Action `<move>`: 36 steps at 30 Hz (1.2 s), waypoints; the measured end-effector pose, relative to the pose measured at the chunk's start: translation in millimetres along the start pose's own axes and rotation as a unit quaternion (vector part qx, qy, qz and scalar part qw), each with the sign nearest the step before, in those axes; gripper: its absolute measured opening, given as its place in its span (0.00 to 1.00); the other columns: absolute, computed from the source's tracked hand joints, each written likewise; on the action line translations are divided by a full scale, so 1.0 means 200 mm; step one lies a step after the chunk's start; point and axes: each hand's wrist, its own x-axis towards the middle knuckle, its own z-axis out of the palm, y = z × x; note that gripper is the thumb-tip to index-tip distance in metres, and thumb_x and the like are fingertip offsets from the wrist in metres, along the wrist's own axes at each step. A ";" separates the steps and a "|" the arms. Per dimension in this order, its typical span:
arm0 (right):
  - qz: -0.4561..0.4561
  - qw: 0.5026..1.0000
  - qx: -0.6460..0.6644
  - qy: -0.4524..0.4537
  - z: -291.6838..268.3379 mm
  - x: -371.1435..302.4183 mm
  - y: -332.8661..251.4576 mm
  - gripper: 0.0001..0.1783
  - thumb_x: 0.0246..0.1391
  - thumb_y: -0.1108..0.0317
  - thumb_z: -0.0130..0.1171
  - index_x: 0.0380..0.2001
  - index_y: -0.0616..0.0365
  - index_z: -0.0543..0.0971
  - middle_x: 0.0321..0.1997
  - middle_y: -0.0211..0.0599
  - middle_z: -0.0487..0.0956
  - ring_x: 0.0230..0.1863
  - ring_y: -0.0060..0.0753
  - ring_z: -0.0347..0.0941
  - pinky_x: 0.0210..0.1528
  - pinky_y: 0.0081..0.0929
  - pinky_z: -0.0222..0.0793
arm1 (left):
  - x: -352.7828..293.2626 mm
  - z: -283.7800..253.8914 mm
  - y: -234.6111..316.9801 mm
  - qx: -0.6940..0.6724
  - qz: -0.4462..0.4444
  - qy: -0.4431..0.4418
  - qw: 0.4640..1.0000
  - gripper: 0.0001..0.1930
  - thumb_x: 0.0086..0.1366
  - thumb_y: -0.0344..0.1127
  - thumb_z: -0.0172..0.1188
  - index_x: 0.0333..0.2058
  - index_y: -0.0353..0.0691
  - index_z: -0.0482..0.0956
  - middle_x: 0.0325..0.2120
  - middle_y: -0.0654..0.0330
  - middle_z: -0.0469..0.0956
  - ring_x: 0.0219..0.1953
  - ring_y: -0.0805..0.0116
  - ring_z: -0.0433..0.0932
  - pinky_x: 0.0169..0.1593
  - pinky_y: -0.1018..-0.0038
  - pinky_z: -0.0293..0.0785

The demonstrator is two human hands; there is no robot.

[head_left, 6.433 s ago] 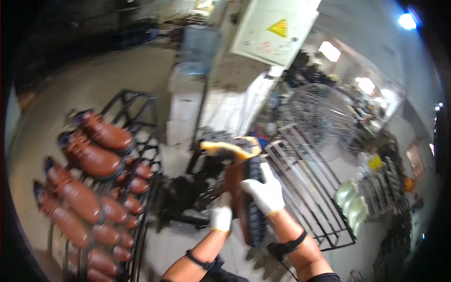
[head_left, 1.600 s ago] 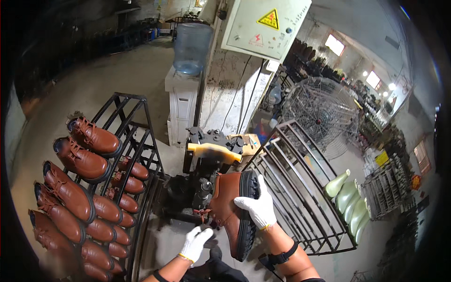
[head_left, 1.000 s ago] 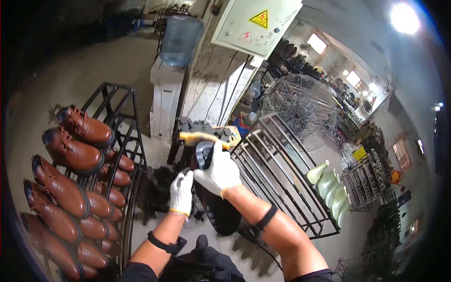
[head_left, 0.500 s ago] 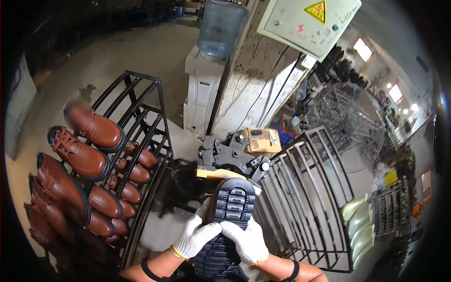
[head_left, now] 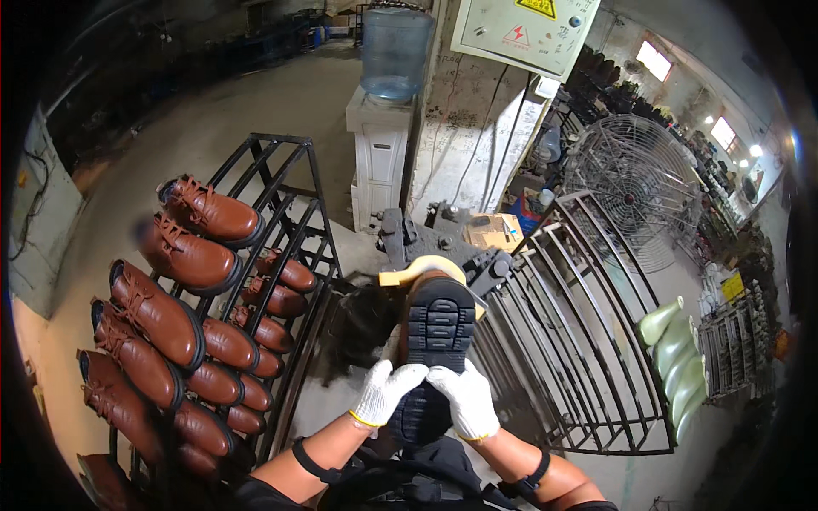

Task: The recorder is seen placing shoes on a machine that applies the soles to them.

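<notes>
- We see one pair of hands, both in white gloves, one dark strap on each forearm.
- Our left hand (head_left: 388, 393) grips the left side of one shoe (head_left: 440, 324), and our right hand (head_left: 467, 399) grips its right side; the two thumbs lie on the black sole, close together.
- That shoe points its ribbed sole up at us, at the near edge of one dark machine (head_left: 434, 241). Its far end is by the machine's one curved yellow pad (head_left: 423, 269); we cannot tell whether they touch.
- To our left stands one black rack (head_left: 281, 136). We count at least five brown laced shoes (head_left: 158, 312) along its left edge, with more on the levels below, too overlapped to count.
- To our right is another metal rack (head_left: 613, 451), with at least four pale green shoe-form pieces (head_left: 679, 366) at its right edge.
- Beyond, we see one caged fan (head_left: 632, 198) and one blue water bottle (head_left: 394, 55) on a white cabinet (head_left: 381, 157).
</notes>
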 end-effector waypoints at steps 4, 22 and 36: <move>-0.041 0.996 -0.059 0.056 0.05 -0.04 0.09 0.16 0.63 0.72 0.65 0.53 0.65 0.82 0.48 0.35 0.87 0.49 0.25 0.80 0.55 0.27 0.75 | -0.03 0.05 -0.09 0.363 0.112 0.030 0.924 0.49 0.66 0.19 0.67 0.77 0.27 0.42 0.56 0.46 0.80 0.51 0.62 0.86 0.54 0.70 0.85; -0.123 0.961 -0.193 0.159 0.01 -0.03 0.26 0.22 0.61 0.70 0.68 0.57 0.62 0.79 0.51 0.36 0.85 0.49 0.28 0.80 0.55 0.30 0.77 | -0.07 0.04 -0.15 0.731 0.240 0.076 0.634 0.51 0.53 0.49 0.81 0.68 0.30 0.64 0.55 0.38 0.81 0.55 0.45 0.83 0.60 0.60 0.77; -0.184 0.808 -0.538 0.151 0.24 -0.16 -0.46 0.22 0.46 0.59 0.70 0.42 0.62 0.83 0.36 0.51 0.85 0.39 0.50 0.85 0.48 0.39 0.80 | -0.37 0.06 -0.42 0.688 0.168 0.154 0.689 0.58 0.52 0.52 0.80 0.75 0.38 0.57 0.61 0.42 0.78 0.63 0.52 0.79 0.66 0.59 0.73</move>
